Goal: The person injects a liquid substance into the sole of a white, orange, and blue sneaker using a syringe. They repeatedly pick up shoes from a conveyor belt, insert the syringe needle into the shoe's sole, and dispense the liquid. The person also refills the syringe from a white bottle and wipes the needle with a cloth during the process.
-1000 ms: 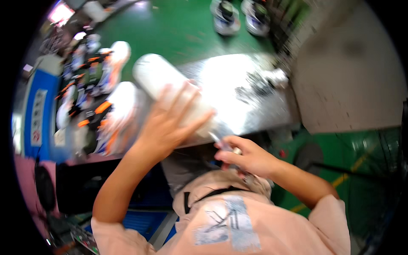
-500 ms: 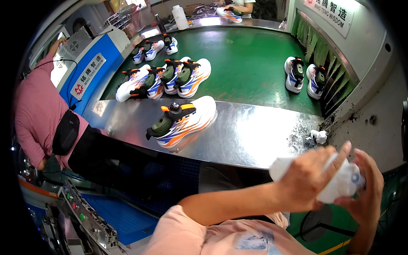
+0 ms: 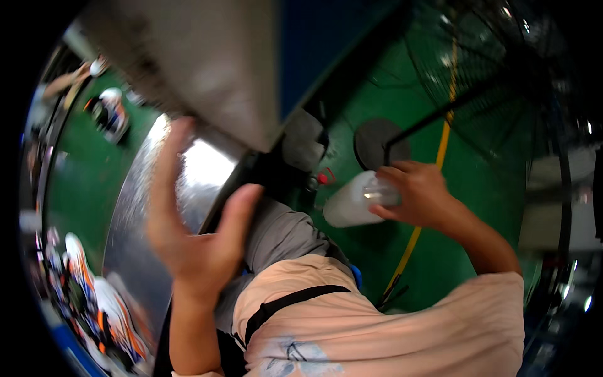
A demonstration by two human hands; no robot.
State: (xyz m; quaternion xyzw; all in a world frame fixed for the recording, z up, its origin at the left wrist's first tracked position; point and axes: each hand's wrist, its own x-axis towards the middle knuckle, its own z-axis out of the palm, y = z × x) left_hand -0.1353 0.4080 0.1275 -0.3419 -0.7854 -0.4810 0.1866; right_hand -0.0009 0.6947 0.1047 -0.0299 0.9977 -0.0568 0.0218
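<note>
My right hand (image 3: pixel 419 191) grips a white plastic bottle (image 3: pixel 352 202) by its clear neck end, held out low over the green floor to my right. My left hand (image 3: pixel 188 232) is raised in front of me with fingers spread and nothing in it, level with the shiny metal table edge (image 3: pixel 135 220). The view is tilted and blurred, so the bottle's cap cannot be made out.
White and orange sport shoes (image 3: pixel 100 308) lie at the lower left, another shoe (image 3: pixel 112 112) on the green belt at the upper left. A floor fan with a round base (image 3: pixel 377 141) and wire cage (image 3: pixel 509 81) stands to the right. A yellow line (image 3: pixel 433 182) runs across the floor.
My left hand has let go of the bottle and lifted away, open. The bottle stays in my right hand alone, lowered beside me. My head has swung right, toward the floor and fan.
</note>
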